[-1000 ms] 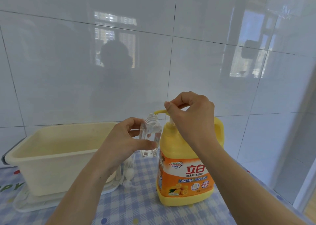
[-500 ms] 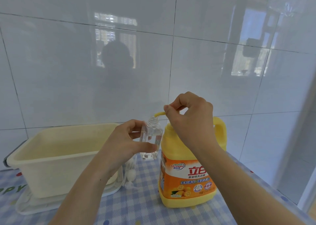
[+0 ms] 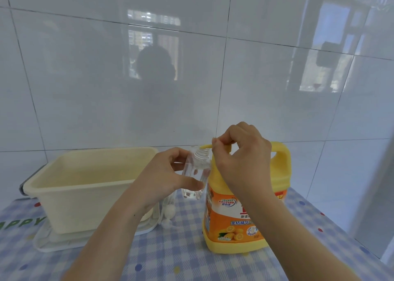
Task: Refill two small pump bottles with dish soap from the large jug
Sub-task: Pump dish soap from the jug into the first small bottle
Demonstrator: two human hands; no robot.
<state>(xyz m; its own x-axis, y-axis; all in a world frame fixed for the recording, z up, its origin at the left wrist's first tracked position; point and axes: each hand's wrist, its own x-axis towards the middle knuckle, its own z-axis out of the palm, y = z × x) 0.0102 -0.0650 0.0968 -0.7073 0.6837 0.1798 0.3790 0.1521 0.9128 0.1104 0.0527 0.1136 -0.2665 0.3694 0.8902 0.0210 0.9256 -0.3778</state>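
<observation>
The left hand [image 3: 168, 174] is wrapping thumb and fingers round the middle of the clear bottle [image 3: 198, 165], holding its open neck just under the tip of the yellow pump spout [image 3: 205, 146]. It's thin plastic, probably light and slippery once soapy, so mid-body seems right. Just past that grip, the right hand [image 3: 243, 159] is curling round that spout atop the heavy-looking dish soap jug [image 3: 226, 216].

1 small clear bottle [image 3: 197, 169], uncapped with its threaded neck bare, is held upright above the table in the left hand [image 3: 168, 174], close against the jug's left side; its mouth sits just under the tip of the yellow pump [image 3: 205, 146]; the large yellow jug [image 3: 241, 216], with an orange label showing citrus fruit, stands upright; the right hand [image 3: 241, 159] curls over its pump.
</observation>
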